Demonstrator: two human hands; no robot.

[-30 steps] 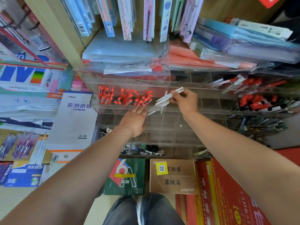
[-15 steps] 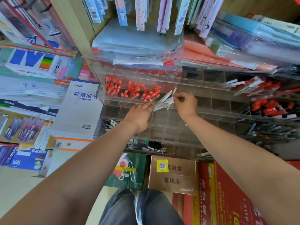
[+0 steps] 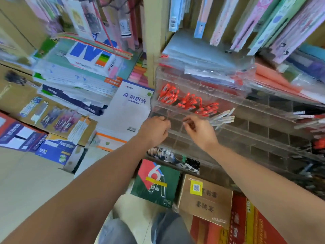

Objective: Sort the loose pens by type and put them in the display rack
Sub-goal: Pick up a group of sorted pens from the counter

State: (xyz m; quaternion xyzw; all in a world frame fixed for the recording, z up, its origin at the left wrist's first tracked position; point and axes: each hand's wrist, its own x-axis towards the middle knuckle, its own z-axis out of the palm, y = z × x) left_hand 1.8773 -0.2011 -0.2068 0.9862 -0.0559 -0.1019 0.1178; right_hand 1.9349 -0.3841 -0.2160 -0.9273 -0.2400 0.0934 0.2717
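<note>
A clear acrylic display rack (image 3: 249, 131) with several rows of compartments stands on the shelf. Its upper left compartments hold red-capped pens (image 3: 186, 101). Beside them a bunch of white pens (image 3: 224, 118) lies tilted in a compartment, tips sticking out to the right. My right hand (image 3: 198, 131) hovers just left of the white pens, fingers loosely curled and holding nothing. My left hand (image 3: 155, 129) is at the rack's left front corner with its fingers curled against the rim. Blur hides whether it grips the rim.
More pens (image 3: 309, 117) fill compartments at the rack's right. Plastic folders (image 3: 202, 55) lie on top of the rack. Paper packs (image 3: 130, 106) lean at the left. A green box (image 3: 156, 182), a brown carton (image 3: 205, 198) and a red box (image 3: 246, 224) stand on the floor below.
My right hand has let go of the white pens, which now lie in the rack, and drawn back left. My left hand slid left to the rack's corner and curled. The view swung left.
</note>
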